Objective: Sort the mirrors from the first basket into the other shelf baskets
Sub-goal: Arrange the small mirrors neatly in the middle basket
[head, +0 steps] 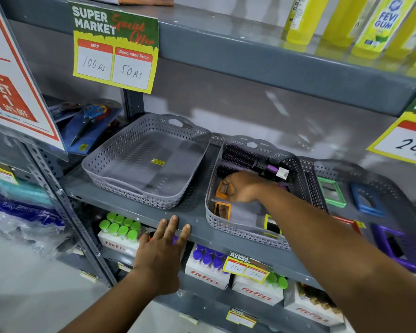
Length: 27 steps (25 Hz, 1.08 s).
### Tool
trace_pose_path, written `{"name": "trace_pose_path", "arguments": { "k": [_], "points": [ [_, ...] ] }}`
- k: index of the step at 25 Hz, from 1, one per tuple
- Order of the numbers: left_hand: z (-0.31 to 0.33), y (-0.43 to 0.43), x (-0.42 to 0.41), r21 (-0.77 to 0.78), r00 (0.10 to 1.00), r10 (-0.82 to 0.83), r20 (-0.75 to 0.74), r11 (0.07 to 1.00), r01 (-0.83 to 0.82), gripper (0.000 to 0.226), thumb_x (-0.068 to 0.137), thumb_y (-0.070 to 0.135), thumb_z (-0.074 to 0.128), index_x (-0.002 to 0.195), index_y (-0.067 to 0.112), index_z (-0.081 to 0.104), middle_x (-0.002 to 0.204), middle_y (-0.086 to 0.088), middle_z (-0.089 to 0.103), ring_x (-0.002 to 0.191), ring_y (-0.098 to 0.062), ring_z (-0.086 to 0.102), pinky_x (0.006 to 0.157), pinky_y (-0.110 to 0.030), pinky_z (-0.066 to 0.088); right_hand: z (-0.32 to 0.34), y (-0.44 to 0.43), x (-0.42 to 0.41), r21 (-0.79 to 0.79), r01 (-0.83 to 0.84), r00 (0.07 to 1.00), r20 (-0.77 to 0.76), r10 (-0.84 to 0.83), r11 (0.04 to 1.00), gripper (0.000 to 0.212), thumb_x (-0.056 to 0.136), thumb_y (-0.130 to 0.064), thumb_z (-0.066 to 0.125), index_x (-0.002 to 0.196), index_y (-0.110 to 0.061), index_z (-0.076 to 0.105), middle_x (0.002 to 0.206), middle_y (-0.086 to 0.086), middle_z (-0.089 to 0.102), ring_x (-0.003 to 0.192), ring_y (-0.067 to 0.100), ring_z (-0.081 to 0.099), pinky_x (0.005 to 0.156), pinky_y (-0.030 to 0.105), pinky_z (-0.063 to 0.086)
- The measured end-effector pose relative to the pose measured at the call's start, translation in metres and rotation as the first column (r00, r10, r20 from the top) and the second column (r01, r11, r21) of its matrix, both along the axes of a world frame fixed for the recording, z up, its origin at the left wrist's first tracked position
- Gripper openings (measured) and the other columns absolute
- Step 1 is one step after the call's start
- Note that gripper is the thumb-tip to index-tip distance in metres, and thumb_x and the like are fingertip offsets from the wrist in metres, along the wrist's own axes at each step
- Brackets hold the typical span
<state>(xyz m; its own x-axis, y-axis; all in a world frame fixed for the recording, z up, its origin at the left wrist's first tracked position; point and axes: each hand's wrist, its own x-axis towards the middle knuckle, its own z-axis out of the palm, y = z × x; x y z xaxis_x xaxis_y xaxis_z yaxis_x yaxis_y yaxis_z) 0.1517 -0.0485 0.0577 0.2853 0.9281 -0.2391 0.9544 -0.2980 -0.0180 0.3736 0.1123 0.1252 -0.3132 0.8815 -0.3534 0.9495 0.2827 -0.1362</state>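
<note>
Three grey perforated baskets stand on the grey shelf (pixel 139 210). The left basket (pixel 99 175) holds no mirrors. In the middle basket (pixel 226 229) my right hand (pixel 244 188) is closed on a small orange-framed mirror (pixel 222 190). A second orange mirror (pixel 222 211) and a yellow-framed mirror (pixel 271 224) lie nearer the front. The right basket (pixel 309 181) holds green (pixel 332 191), blue (pixel 368 200), red (pixel 348 224) and purple (pixel 394 243) framed mirrors. My left hand (pixel 160 251) rests flat on the shelf's front edge, fingers apart.
Black and purple round hairbrushes (pixel 245 158) lie at the back of the middle basket. Price signs (pixel 115 49) hang from the shelf above, with yellow gum bottles (pixel 380 25) on it. Boxed bottles (pixel 120 230) fill the shelf below. Packaged scissors (pixel 87 123) sit at left.
</note>
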Motion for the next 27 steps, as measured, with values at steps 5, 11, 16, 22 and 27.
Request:
{"name": "trace_pose_path", "arguments": {
  "k": [5, 11, 16, 22, 27],
  "points": [
    [0.0, 0.0, 0.0, 0.005, 1.0, 0.001, 0.003, 1.0, -0.001, 0.106, 0.078, 0.042, 0.06, 0.147, 0.03, -0.02, 0.157, -0.008, -0.024, 0.145, -0.029, -0.013, 0.114, -0.053, 0.014, -0.002, -0.001, 0.002, 0.009, 0.001, 1.0, -0.01, -0.001, 1.0, 0.023, 0.083, -0.014, 0.069, 0.08, -0.031, 0.054, 0.081, -0.01, 0.056, 0.083, 0.019, 0.059, 0.072, 0.033, 0.048],
    [-0.002, 0.001, -0.001, 0.0, 1.0, 0.006, 0.009, 1.0, -0.006, 0.107, 0.077, 0.042, 0.06, 0.147, 0.03, -0.019, 0.157, -0.008, -0.024, 0.145, -0.029, -0.014, 0.114, -0.052, 0.014, -0.003, 0.0, 0.003, 0.006, -0.013, 1.0, -0.021, 0.013, 1.0, 0.02, 0.082, -0.013, 0.069, 0.097, -0.022, 0.06, 0.083, -0.006, 0.058, 0.086, 0.021, 0.06, 0.077, 0.036, 0.05],
    [0.001, 0.0, 0.0, -0.024, 1.0, 0.01, 0.009, 1.0, -0.01, 0.108, 0.078, 0.04, 0.062, 0.146, 0.03, -0.02, 0.156, -0.007, -0.027, 0.144, -0.029, -0.016, 0.115, -0.052, 0.013, -0.003, -0.003, 0.003, 0.015, -0.002, 1.0, -0.021, 0.003, 1.0, 0.016, 0.081, -0.016, 0.068, 0.091, -0.023, 0.058, 0.081, -0.006, 0.057, 0.085, 0.023, 0.06, 0.078, 0.036, 0.051],
    [0.003, -0.001, 0.001, -0.034, 1.0, 0.017, -0.003, 0.999, -0.017, 0.11, 0.077, 0.04, 0.064, 0.146, 0.03, -0.02, 0.156, -0.007, -0.026, 0.144, -0.029, -0.015, 0.115, -0.052, 0.013, -0.001, -0.006, 0.007, 0.042, -0.008, 1.0, 0.018, 0.007, 0.999, 0.063, 0.083, -0.02, 0.071, 0.14, -0.013, 0.046, 0.124, 0.011, 0.064, 0.112, 0.032, 0.061, 0.093, 0.045, 0.053],
    [0.003, -0.001, 0.002, -0.034, 1.0, 0.017, -0.014, 0.999, -0.018, 0.109, 0.078, 0.039, 0.064, 0.147, 0.029, -0.02, 0.156, -0.008, -0.026, 0.144, -0.03, -0.015, 0.115, -0.052, 0.013, 0.003, -0.011, 0.007, 0.062, -0.003, 0.999, 0.039, 0.001, 0.998, 0.069, 0.086, -0.015, 0.066, 0.149, -0.014, 0.036, 0.134, 0.014, 0.06, 0.113, 0.034, 0.06, 0.093, 0.047, 0.054]
  ]
}}
